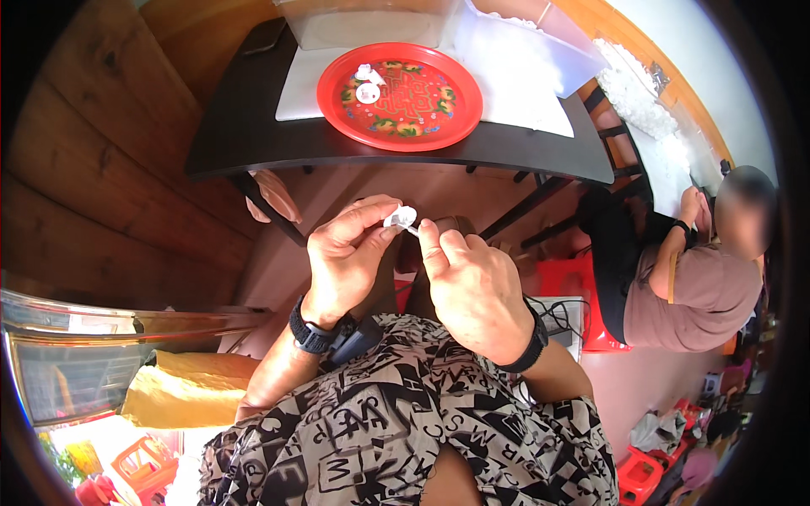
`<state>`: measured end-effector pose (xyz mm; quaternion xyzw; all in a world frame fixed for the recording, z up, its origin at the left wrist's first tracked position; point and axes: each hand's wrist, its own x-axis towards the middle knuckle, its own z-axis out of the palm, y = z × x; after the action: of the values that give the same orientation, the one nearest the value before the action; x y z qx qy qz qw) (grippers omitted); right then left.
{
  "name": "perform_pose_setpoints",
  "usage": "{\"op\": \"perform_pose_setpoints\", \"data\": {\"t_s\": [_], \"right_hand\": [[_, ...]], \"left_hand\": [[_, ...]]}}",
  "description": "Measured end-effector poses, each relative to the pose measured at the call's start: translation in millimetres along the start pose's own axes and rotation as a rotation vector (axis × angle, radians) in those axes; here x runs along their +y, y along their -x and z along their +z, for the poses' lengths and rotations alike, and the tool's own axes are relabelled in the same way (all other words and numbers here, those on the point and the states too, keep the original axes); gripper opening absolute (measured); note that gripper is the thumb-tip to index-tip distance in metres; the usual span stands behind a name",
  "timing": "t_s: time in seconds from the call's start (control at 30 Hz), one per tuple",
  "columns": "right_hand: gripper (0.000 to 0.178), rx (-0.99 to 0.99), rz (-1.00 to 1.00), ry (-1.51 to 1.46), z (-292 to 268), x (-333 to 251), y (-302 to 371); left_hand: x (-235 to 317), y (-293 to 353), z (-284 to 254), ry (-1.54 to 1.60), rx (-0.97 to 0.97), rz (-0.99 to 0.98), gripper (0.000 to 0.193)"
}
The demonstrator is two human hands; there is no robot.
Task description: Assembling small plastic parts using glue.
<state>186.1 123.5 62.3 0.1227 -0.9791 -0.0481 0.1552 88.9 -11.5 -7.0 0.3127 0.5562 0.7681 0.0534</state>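
Between the thumb and fingers of my left hand is a small white round piece, cup-like in shape. My right hand meets it from the other side, its index finger and thumb pinched at the piece's lower right edge. Whatever lies in that pinch is mostly hidden; a thin pale bit shows at the fingertips. Both hands are held over my lap, in front of the table's near edge. Beyond them, a red round tray with a printed floral pattern carries a few small white pieces on its left side.
The tray sits on a black table partly covered by a white sheet. Behind it stand clear plastic bins, one holding white pieces. At right, a person sits on a red stool by another table piled with white pieces.
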Motion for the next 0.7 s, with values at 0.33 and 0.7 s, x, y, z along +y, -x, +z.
{"op": "perform_pose_setpoints", "data": {"t_s": [0.33,0.7], "right_hand": [[0.02,-0.065,-0.127,0.151,2.9,0.5,-18.6],[0.033,0.025,0.095,-0.364,17.7,24.2,-22.4]], "left_hand": [[-14.0,1.8,-3.8,-0.259,0.047,-0.026,0.024],[-20.2,-13.1,-5.0,0.227,0.122,-0.171,0.027]]}}
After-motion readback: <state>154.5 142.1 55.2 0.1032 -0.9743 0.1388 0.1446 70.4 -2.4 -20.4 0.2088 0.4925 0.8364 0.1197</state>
